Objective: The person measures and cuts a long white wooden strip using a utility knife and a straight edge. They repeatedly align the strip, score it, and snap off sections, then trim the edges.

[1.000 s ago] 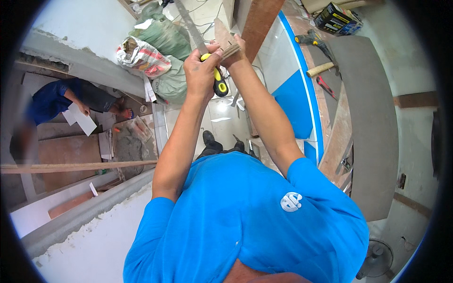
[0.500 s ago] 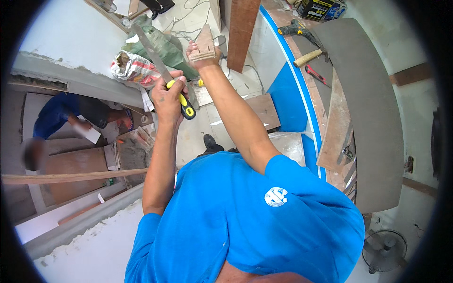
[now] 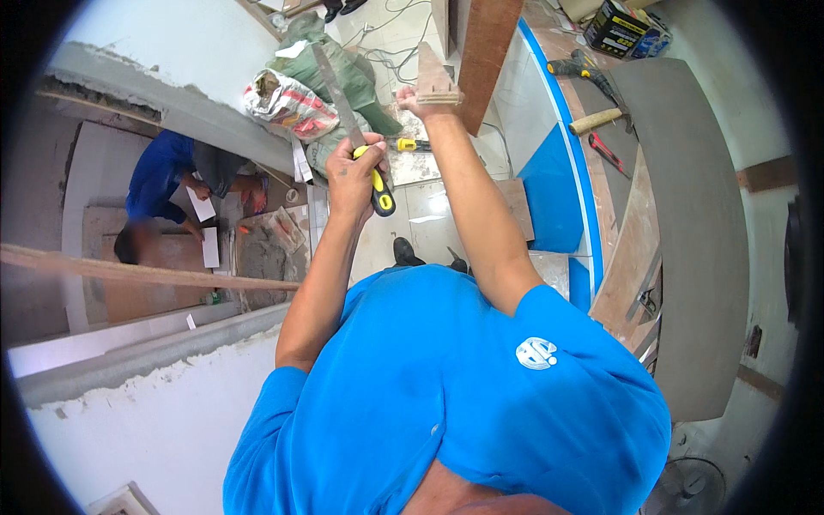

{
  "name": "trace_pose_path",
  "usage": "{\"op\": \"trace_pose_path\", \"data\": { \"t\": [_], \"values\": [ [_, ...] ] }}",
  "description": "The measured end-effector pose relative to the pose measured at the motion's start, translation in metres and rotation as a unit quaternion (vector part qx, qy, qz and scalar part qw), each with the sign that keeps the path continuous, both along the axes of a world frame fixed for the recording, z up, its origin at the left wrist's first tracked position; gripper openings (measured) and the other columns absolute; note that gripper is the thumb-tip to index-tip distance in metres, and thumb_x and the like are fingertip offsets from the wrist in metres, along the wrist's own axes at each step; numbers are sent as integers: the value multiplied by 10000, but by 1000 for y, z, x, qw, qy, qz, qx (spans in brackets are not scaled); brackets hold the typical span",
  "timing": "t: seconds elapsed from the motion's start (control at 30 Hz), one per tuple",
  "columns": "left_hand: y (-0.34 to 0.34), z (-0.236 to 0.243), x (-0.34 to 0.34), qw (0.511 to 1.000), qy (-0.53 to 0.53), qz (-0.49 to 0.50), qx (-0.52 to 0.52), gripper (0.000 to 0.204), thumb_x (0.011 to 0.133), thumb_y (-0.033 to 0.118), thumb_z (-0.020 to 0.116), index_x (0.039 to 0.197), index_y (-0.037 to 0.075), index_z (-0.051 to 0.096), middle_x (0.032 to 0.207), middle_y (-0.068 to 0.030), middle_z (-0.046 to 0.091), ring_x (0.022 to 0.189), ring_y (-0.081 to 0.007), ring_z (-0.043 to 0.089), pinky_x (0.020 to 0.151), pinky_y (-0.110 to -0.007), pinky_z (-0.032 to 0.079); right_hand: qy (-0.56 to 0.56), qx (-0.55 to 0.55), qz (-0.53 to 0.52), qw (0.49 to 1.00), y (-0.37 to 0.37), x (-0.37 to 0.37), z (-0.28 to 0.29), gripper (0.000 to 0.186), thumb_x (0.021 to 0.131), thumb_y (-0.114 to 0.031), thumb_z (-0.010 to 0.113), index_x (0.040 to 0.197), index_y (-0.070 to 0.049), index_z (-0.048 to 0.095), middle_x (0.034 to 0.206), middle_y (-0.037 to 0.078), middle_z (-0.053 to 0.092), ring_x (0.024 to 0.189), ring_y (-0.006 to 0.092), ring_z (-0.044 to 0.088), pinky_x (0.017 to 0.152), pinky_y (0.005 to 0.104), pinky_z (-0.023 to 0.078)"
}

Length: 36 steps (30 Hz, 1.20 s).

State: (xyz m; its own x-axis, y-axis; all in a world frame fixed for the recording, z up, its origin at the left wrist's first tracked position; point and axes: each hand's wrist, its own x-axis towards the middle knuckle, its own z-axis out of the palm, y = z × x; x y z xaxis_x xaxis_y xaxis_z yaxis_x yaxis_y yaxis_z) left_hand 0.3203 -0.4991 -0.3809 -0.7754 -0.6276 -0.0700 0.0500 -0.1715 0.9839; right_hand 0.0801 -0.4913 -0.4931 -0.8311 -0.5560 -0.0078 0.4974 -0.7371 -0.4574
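Note:
My left hand (image 3: 352,176) is closed around the yellow-and-black handle (image 3: 383,199) of a long flat metal blade (image 3: 339,96), which points away from me, tilted up and left. Beyond it to the right, my right hand (image 3: 416,105) grips a tan wooden piece (image 3: 436,73) with a tapered upper part and narrow strips across its base; the blade is apart from the wood. On the floor between my hands lies a yellow-and-black tool (image 3: 410,146), partly hidden. Behind the blade are green sacks (image 3: 360,94) and a white-and-red sack (image 3: 296,112).
A co-worker (image 3: 167,184) in dark blue bends at left, handling white pieces (image 3: 209,245), beyond a wooden bar (image 3: 129,268). At right, a ledge holds a drill (image 3: 584,73), hammer (image 3: 596,118), red cutter (image 3: 608,150) and grey board (image 3: 687,240). A wooden post (image 3: 481,60) stands ahead; cables cross the floor.
My hands, together a second ago, are now apart: my left hand with the blade dropped back, leaving the wood piece in my right. The co-worker's hands and white pieces shifted.

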Motion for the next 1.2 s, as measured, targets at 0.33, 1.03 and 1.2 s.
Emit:
{"op": "trace_pose_path", "data": {
  "t": [0.33, 1.03, 1.2],
  "values": [
    [1, 0, 3, 1000, -11, 4, -5, 130, 867, 8, 693, 990, 18, 652, 688, -26, 608, 561, -106, 577, 511, -249, 467, 120, 215, -38, 968, -21, -47, -27, 312, 941, -232, 512, 1219, -91, 496, 1174, 178, 570, 1088, 367, 548, 892, 510, 484],
    [6, -3, -3, 997, -61, -30, -21, 134, 894, 46, 697, 1018, 14, 657, 742, -20, 615, 597, -100, 594, 516, -247, 497, -394, -300, 52, 867, -9, -22, 20, 409, 874, -480, 373, 1045, -161, 563, 817, 103, 559, 645, 249, 566, 622, 420, 482],
    [7, -1, 1, 997, -62, -27, -27, 125, 899, 43, 691, 1014, 14, 651, 721, -20, 609, 585, -102, 593, 515, -246, 499, -383, -290, 32, 876, -10, -18, 22, 426, 885, -495, 369, 1076, -173, 574, 828, 107, 561, 630, 246, 560, 619, 414, 480]
  ]
}}
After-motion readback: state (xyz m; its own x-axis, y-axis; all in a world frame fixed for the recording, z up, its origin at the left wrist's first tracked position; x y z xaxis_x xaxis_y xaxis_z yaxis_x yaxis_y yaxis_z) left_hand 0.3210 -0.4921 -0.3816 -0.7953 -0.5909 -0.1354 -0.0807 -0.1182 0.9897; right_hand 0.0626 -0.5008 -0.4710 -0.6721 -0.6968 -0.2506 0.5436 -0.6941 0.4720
